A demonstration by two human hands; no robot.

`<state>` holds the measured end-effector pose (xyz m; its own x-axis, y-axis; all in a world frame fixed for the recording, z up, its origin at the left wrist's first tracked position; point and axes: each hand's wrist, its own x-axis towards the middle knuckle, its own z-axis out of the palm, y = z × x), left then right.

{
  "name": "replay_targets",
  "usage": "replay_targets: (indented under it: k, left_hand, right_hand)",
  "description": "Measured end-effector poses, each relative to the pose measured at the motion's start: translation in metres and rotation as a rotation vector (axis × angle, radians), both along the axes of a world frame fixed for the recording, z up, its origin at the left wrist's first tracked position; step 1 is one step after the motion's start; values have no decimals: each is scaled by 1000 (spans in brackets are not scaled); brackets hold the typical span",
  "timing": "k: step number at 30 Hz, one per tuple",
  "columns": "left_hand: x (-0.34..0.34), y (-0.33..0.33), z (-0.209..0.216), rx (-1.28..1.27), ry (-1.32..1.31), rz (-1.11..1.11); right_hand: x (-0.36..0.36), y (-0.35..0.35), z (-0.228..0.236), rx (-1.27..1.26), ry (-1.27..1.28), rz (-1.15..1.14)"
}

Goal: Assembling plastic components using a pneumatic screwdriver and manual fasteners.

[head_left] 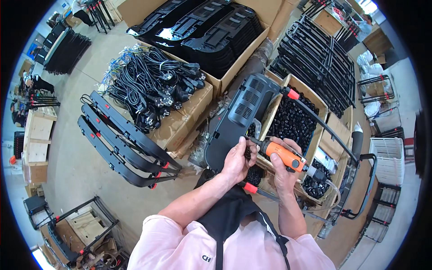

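Observation:
My right hand is wrapped round an orange air screwdriver, with a pale hose at its back end. The tool's dark tip points left toward my left hand. Those left fingers are curled and pinched together beside the tip; what lies in them is too small to name. Just beyond both hands lies a black plastic housing with a raised, slotted vent cover. A black tubular frame with red collars runs from the housing to the right.
A wooden bin of small black parts stands right of the housing. Behind are a carton of stacked black panels and a heap of plugged cables on a carton. Curved black assemblies stand at left; black frames are stacked at right.

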<state>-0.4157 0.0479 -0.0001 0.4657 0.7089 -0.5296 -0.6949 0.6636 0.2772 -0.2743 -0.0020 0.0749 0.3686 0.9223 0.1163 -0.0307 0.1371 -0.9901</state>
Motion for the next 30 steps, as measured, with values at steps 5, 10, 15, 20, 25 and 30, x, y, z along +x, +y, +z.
replay_targets:
  k: [5,10,15,20,25,30]
  left_hand:
    - [-27,24,-33,135,121,-69]
    - [-44,41,-50,110,182,-105]
    - [-50,45,-50,83,164,-134]
    - [-51,47,-55,66,141,-138]
    - [-53,49,-57,76,70,-137]
    - [-50,47,-62,102,70,-147]
  right_hand:
    - [-19,73,4,-52,-133,58]
    - [-34,131,-7,-140,-210,113]
    - [-44,157,-16,-208,-272,175]
    - [-50,166,-25,-263,-306,189]
    - [-54,174,-21,-320,-372,208]
    - [-54,183,-16,-324,-503,329]
